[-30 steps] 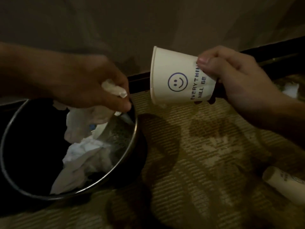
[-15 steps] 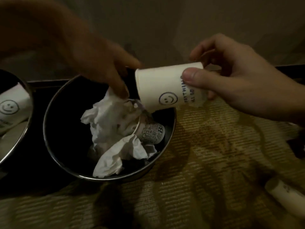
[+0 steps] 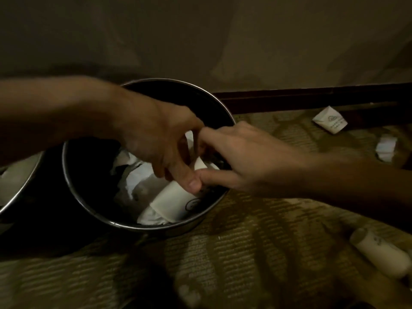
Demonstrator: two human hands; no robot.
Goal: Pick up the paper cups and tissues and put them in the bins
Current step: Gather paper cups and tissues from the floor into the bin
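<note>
Over the round, metal-rimmed bin (image 3: 142, 226) by the wall: left hand (image 3: 156, 139) and right hand (image 3: 256, 159) both lowered inside the rim, meeting above a paper cup (image 3: 171, 204) lying on its side upon crumpled tissues (image 3: 138, 177) already in there. Left fingers bent downward, thumb tip touching the cup's wall. Right thumb and forefinger stretched out and parted about the cup's base end. Impossible to tell, for either hand, grip from mere touch.

Looks like the dropping-in step for this cup, all but done. Calls next for letting go, lifting both hands clear of the rim, then reaching right across the carpet (image 3: 256, 253).

Waiting there: another cup (image 3: 379, 255) on its side at the lower right, a crumpled tissue (image 3: 386, 148) farther off, and beyond it a small folded white packet (image 3: 330, 120) by the dark skirting, unclear whether rubbish. Second bin (image 3: 29, 181) at the left edge, just beside the first, something pale inside. Nothing between hands and floor litter; only dimness and motion blur to contend with.
</note>
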